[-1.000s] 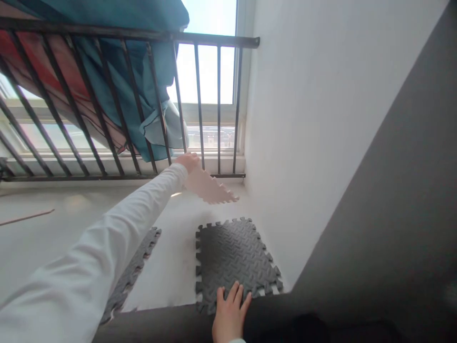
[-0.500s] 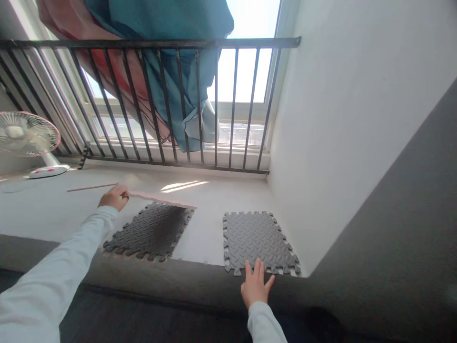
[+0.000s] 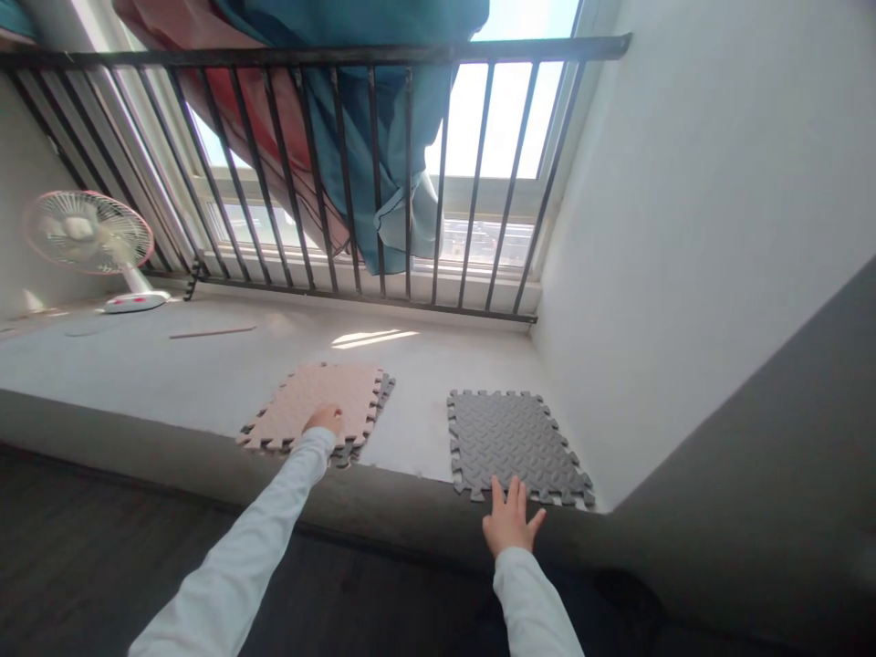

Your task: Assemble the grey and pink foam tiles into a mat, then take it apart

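A pink foam puzzle mat [image 3: 349, 388] lies on top of a dark grey foam mat [image 3: 385, 394], whose edge peeks out at the right and front. My left hand [image 3: 323, 420] rests on the pink mat near its front part, fingers curled in and partly hidden from view. To the right, a separate grey foam puzzle mat [image 3: 513, 438] with a raised tread pattern lies flat on the white ledge. My right hand [image 3: 510, 520] has its fingers spread, the tips touching that mat's near edge.
The white ledge [image 3: 417, 365] ends in a front drop above a dark floor [image 3: 102, 538]. A dark railing [image 3: 342, 297] runs along the window, with curtains [image 3: 403, 137] behind it. A fan [image 3: 133, 297] and a thin stick [image 3: 212, 333] are at left; a wall [image 3: 684, 228] bounds the right.
The pink mat, seen edge-on in my left hand before, now lies over the dark grey mat. My left hand has moved right and nearer. My right hand has stayed at its mat's edge.
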The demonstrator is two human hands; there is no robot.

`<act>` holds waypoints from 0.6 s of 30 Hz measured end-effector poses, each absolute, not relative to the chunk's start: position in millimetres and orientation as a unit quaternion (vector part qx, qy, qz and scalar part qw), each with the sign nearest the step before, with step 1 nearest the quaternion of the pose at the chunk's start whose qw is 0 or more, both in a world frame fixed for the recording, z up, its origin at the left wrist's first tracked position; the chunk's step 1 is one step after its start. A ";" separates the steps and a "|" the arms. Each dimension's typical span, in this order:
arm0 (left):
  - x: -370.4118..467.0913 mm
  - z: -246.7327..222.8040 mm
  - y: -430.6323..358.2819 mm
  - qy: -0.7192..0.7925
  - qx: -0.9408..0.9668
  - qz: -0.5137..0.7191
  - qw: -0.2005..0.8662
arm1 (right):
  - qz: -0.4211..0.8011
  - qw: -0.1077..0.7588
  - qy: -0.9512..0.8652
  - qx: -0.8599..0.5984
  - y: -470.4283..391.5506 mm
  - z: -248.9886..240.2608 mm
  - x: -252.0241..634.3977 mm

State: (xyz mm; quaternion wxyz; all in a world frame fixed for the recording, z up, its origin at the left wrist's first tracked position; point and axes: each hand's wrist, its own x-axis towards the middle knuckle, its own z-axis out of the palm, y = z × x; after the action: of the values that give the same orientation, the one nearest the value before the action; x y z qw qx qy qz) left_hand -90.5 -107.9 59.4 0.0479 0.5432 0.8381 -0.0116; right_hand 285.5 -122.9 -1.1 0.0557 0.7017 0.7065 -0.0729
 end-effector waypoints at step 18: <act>-31.1 11.3 -146.3 0.867 0.494 0.051 0.043 | -0.034 0.041 0.698 0.714 -125.3 -2.2 283.4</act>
State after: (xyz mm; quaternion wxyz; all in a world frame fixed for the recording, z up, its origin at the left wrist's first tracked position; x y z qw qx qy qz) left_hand -31.1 -146.3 11.3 0.0429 0.4939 0.8670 0.0512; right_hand 283.4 -125.3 -2.2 0.0407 0.7142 0.6979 -0.0340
